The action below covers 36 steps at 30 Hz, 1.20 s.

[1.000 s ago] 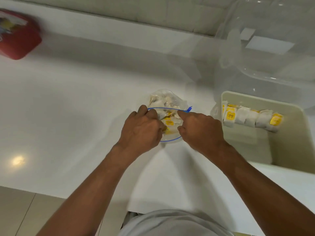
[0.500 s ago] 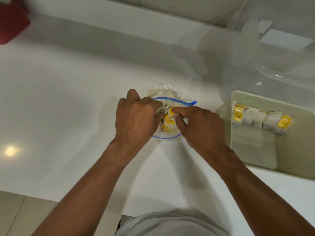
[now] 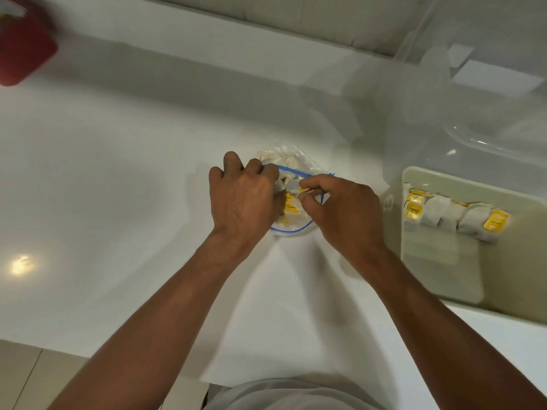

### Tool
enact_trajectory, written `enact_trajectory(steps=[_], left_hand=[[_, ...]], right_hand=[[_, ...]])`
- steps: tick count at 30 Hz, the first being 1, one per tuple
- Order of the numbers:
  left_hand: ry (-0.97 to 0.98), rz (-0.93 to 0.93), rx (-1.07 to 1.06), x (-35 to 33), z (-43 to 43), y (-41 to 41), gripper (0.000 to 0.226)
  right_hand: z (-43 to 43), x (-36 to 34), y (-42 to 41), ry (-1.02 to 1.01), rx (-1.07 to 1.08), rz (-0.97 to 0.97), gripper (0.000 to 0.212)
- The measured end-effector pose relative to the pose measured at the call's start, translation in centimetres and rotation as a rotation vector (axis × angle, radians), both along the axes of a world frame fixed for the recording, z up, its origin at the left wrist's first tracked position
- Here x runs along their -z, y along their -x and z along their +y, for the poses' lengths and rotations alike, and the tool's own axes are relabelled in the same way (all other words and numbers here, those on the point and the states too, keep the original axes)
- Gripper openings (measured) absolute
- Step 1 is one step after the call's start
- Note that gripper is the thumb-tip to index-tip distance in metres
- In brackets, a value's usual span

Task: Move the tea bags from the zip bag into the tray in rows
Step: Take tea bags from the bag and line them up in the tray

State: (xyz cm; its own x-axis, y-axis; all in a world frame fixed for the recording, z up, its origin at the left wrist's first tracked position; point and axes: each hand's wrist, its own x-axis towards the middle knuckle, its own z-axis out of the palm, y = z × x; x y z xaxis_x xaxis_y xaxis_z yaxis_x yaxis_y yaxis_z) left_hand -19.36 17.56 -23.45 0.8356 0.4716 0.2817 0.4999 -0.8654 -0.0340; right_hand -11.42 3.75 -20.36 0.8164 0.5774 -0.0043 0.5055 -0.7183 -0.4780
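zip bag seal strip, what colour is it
Blue; the zip bag seal shows best in the head view.

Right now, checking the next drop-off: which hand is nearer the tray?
Right. The right hand is left of the tray; the left hand is farther left, across the zip bag.

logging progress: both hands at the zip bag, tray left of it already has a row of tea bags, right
No: head view shows the tray right of the zip bag. Left hand, right hand and row of tea bags are as said.
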Motion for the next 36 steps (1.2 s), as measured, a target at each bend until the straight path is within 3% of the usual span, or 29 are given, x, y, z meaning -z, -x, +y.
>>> enact_trajectory(steps=[3,7,10,12,16,21,25,31,36], left_hand=[[-0.017,-0.003,-0.009,0.2,0.0,-0.5,0.018],[-0.014,-0.046,0.003,0.3,0.0,-0.5,0.017],[0.065,-0.112,0.035,0.2,0.2,-0.1,0.016],[0.271,-0.224,0.018,-0.7,0.1,0.3,0.014],[0.858,-0.288,-0.072,-3.3,0.6,1.0,0.008],[1.022,-0.248,-0.051,-5.2,0.8,1.7,0.007],[1.022,-0.204,-0.031,-5.6,1.1,2.0,0.007],[1.58,-0.256,0.108,-7.6,1.0,2.2,0.03],[1.925,-0.322,0.095,-7.1,0.8,1.8,0.033]], right_hand=[[-0.4,-0.8,0.4,-0.079,0.039,0.104,0.022],[-0.8,-0.9,0.6,-0.115,0.038,0.092,0.008],[-1.1,-1.5,0.7,-0.154,0.021,0.129,0.018],[-1.4,-1.7,0.5,-0.147,0.029,0.167,0.028],[-2.0,-1.9,0.1,-0.296,0.103,0.367,0.017],[-1.8,-2.7,0.0,-0.445,0.127,0.61,0.021],[-1.7,-2.6,0.3,-0.392,0.059,0.582,0.028],[-1.5,-2.5,0.1,-0.431,0.109,0.706,0.021],[-2.0,-3.2,-0.2,-0.485,0.132,0.904,0.014]])
